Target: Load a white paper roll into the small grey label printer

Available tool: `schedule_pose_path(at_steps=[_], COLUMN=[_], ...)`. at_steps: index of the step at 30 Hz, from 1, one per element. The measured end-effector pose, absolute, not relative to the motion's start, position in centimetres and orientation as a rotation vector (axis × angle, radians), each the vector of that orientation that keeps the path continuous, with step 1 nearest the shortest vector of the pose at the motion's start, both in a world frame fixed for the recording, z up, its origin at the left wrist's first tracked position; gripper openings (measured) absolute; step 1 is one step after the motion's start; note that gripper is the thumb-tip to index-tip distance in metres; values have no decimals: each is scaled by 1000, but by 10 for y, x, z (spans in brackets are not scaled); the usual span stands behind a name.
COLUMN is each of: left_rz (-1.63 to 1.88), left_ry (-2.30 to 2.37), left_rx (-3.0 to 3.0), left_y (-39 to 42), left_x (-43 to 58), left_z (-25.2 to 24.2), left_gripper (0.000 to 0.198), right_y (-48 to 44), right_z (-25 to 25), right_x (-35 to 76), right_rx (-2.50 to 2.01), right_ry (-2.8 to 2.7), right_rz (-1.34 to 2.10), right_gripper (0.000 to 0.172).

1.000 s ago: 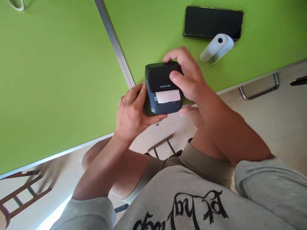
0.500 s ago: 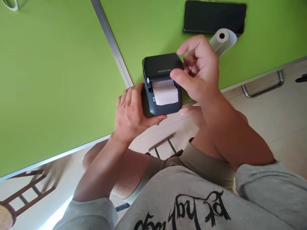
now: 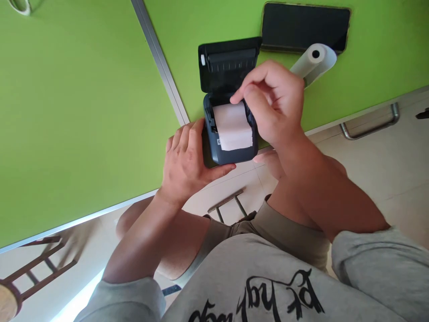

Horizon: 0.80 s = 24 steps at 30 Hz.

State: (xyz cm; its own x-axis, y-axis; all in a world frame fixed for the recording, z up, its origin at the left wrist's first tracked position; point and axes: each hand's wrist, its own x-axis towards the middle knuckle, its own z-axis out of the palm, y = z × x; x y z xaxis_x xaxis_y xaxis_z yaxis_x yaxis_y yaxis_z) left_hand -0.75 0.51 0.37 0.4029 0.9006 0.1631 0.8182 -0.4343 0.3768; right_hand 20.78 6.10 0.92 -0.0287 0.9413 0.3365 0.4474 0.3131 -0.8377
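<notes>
A small dark label printer sits at the near edge of the green table. Its lid is swung fully open toward the far side. A white paper roll lies in the open bay, with its loose end over the front. My left hand grips the printer's left side and front corner. My right hand reaches into the bay from the right, fingers curled and fingertips pinched at the top of the paper roll.
A second white paper roll lies on the table behind my right hand. A black phone lies face up beyond it. A metal strip runs across the table. Below the edge are a metal handle and wooden stool rungs.
The printer's lid went from shut to half raised to fully open. My right hand left the lid and moved down onto the paper roll. My left hand kept its grip.
</notes>
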Motion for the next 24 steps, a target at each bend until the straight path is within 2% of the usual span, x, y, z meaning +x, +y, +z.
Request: schedule_pose_path(at_steps=[3,5,13,15,19,24], left_rz=[492,493,485,474,471,478], left_ry=[1516,1516,1515,1521,1518,1510], left_rx=[2428,2426,2436,2425,2401,2356], left_y=[5,5,5,5,4,5], left_x=[-7,-7,-8,-8,-7,-7], left_z=[4,4,4,4,5,5], left_gripper=[107,107,112,111,109,104], right_y=[64,67,70,70,73,81], right_z=[20,30,68,68,58,47], right_x=[208,208,204,206,214,219], right_rx=[-1320,-1391,-1726,-1677,-1489,-1391], right_ry=[-1814,-1913,-2306,-2377,-2357,-2304], right_rz=[630,658,691,705,754,792], right_gripper=[12,10,20,22,14,24])
